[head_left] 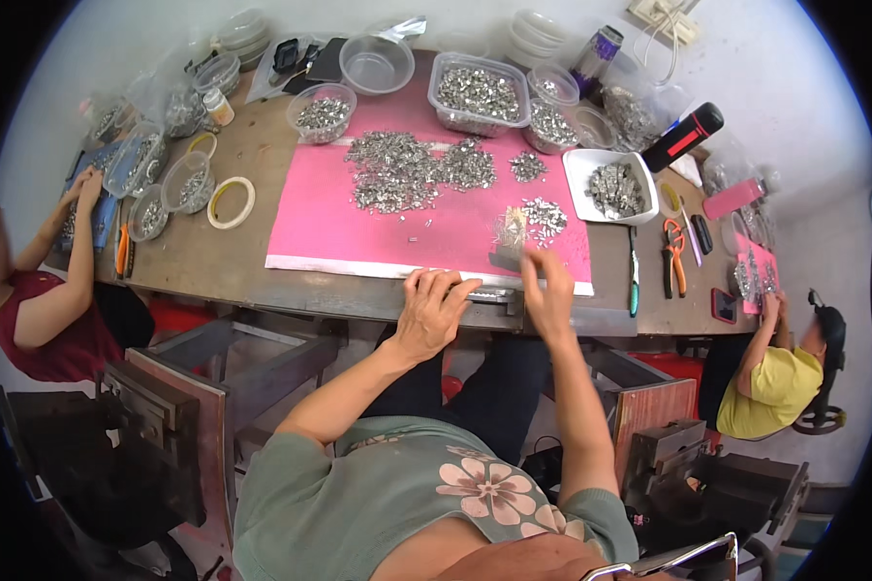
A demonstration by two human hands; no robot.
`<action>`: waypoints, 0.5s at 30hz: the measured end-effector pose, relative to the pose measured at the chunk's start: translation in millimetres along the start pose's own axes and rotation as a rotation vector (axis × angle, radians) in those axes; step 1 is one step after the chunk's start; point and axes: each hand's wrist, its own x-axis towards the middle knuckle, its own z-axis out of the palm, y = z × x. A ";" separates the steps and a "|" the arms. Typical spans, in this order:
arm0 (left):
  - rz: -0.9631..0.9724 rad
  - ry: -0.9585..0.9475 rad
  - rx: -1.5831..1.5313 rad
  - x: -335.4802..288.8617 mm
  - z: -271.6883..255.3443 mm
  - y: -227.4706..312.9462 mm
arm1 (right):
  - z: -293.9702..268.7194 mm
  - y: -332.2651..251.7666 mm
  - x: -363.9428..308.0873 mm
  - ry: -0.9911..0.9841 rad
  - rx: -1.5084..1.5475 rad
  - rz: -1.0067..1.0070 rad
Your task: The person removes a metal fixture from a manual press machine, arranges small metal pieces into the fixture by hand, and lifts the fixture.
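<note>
At the table's front edge, my left hand (431, 310) is closed, its fingers bent and bunched at the left end of a narrow slotted metal bar (494, 295). What lies under those fingertips is hidden. My right hand (550, 298) is just right of the bar, its fingers curled together and slightly blurred; anything in them is too small to make out. Beyond it, thin pin-like pieces (507, 230) lie scattered beside a small heap of shiny metal parts (545, 221). Larger heaps of little metal parts (392, 169) spread over the pink mat (310, 228).
Tubs of metal parts (478, 94) line the back, with a white tray (610, 186) at right. Orange-handled pliers (674, 259) and a green-handled brush (634, 276) lie right; a tape roll (231, 203) lies left. Co-workers sit at the left (58, 300) and right (770, 387).
</note>
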 end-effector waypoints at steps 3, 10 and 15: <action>0.008 0.003 -0.032 1.2 1.8 -2.0 | 22.2 34.4 71.2 0.000 -0.064 -0.036; 0.004 0.003 -0.053 -0.6 1.1 -2.0 | 63.2 93.0 117.6 -0.085 -0.417 -0.049; -0.010 0.016 -0.024 -3.8 -0.1 -1.8 | 66.5 94.1 116.0 -0.107 -0.424 -0.114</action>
